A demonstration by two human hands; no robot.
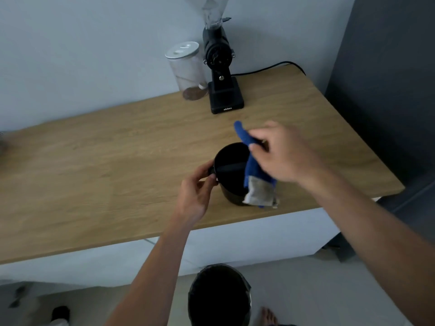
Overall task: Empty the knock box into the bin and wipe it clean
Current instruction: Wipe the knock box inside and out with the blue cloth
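Observation:
The black knock box stands upright on the wooden counter, its bar across the open top. My left hand grips its left side at the rim. Just right of the box, my right hand pinches a blue cloth with a grey patch at its lower end. The cloth hangs over the box's right rim and down its outer side. On the floor below the counter edge stands the black bin, lined with a bag and open at the top.
A black coffee grinder and a clear jar with a white lid stand at the back against the wall. The grinder's cable runs off to the right. The counter ends at right beside a dark panel. A bare foot is near the bin.

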